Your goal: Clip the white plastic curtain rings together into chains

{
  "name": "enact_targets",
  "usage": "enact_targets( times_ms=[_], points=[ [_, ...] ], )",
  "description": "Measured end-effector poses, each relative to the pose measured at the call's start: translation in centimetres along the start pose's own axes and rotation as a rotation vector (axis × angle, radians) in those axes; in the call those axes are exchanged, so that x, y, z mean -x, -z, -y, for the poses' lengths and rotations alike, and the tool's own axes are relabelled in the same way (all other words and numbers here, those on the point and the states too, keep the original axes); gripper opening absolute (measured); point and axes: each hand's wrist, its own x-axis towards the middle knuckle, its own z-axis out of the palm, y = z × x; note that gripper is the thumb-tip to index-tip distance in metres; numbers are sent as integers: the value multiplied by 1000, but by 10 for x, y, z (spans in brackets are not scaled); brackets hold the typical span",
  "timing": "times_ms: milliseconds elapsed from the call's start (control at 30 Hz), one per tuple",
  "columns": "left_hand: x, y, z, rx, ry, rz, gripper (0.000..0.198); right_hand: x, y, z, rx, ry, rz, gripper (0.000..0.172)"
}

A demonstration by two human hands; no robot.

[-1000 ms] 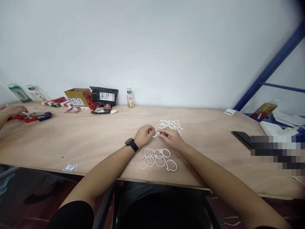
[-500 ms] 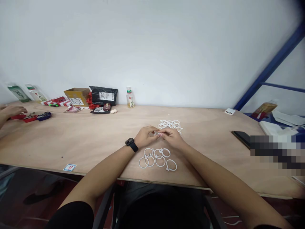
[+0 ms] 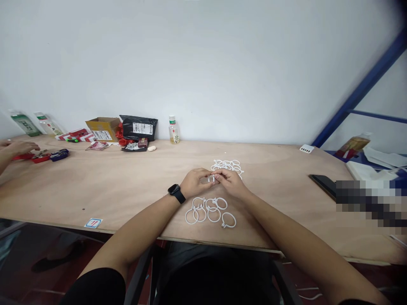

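Between my two hands is a white plastic curtain ring [image 3: 213,178], mostly hidden by fingers. My left hand [image 3: 193,183], with a black watch on its wrist, is closed on one side of it, thumb and fingers pinching. From the other side my right hand [image 3: 234,183] grips it with thumb and fingertips. Several similar white rings [image 3: 235,220], each with a small clip or eyelet, lie spread on the table nearer my body. Just beyond my hands sits a heap of more white rings [image 3: 227,165], partly covered by the right hand.
Along the wall stand a bottle [image 3: 174,132], a black parcel bag [image 3: 140,128] and an open cardboard box [image 3: 103,129]. At far left, another person's hand [image 3: 23,147] is by red and blue items. A phone [image 3: 322,186] and white charger [image 3: 307,148] lie right.
My fingers have shifted slightly around the held ring, and more of its white part shows between them. The rings on the table have not moved. The other person's hand shifted slightly right.
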Motion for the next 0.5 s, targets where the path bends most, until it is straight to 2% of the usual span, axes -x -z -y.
enact_targets(
  times_ms=[100, 200, 367, 433, 500],
  points=[
    [-1, 0, -2, 0, 3, 2, 24, 0, -1, 1, -42, -17, 28, 24],
    [0, -2, 3, -13, 37, 9, 26, 0, -3, 0, 13, 5, -1, 24],
    [3, -1, 18, -67, 100, 57, 60, -2, 7, -7, 313, 135, -145, 23],
    [4, 0, 19, -53, 89, 120, 56, -4, 17, -12, 442, 160, -172, 24],
    [5, -1, 17, -15, 33, 216, 40, -5, 26, -19, 565, 105, -183, 23]
  ],
)
